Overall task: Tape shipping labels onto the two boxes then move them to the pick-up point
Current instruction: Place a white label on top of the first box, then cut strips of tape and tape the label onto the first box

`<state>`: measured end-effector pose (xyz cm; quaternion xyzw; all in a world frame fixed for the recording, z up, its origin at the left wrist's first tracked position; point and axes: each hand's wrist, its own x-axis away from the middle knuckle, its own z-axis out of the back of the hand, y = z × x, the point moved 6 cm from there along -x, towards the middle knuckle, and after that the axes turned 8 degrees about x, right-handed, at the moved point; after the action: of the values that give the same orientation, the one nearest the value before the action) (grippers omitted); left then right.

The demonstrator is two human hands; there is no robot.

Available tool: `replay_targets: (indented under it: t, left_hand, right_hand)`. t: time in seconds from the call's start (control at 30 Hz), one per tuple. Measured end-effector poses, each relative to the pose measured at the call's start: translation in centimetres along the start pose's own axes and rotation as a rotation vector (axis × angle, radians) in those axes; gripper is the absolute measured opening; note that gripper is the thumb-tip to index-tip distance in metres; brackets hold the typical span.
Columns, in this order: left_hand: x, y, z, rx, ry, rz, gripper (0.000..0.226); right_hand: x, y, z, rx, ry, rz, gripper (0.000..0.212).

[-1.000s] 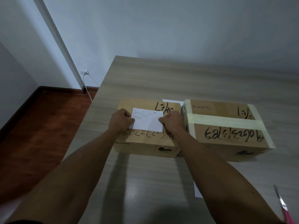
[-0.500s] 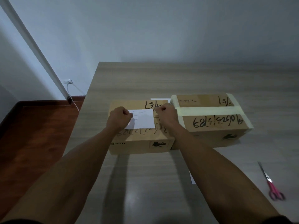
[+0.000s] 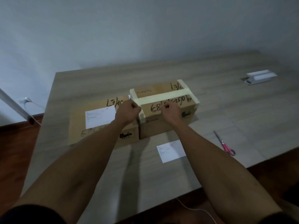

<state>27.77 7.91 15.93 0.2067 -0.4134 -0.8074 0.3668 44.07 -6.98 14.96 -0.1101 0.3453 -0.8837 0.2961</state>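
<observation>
A plain room, likely a home or small office, is suggested by bare pale walls [image 3: 145,29], reddish wood flooring [image 3: 14,151], a wall socket [image 3: 25,99] at far left, and a wood-grain bench [image 3: 226,110].

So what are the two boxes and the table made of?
Left box and right box: most likely cardboard, matte brown, with marker writing and printed logos. The right one also has pale strips, probably tape. Table: looks like wood or wood-look laminate, greyish grain lines, slightly shiny.
</observation>
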Motion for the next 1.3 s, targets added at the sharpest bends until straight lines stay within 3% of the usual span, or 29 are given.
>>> replay_targets:
  t: [0.3,0.63,1.03,1.3]
  left_hand:
    - [2.9,6.7,-13.4,-0.001,-0.073,-0.035,0.016]
    - [8.3,8.1,-27.3,0.056,-0.138,0.17,0.01]
    - [11.4,5.5,-38.2,0.005,-0.256,0.26,0.01]
    - [12.5,4.0,-42.8,-0.051,-0.332,0.206,0.028]
  right_hand:
    - [1.9,14.4,8.2,-0.014,-0.01,-0.138,0.032]
    - [2.7,28.9,13.1,0.015,-0.115,-0.196,0.024]
    - [2.2,39.2,11.7,0.188,-0.148,-0.314,0.02]
    - [2.7,41.6,10.9,0.307,-0.13,-0.383,0.035]
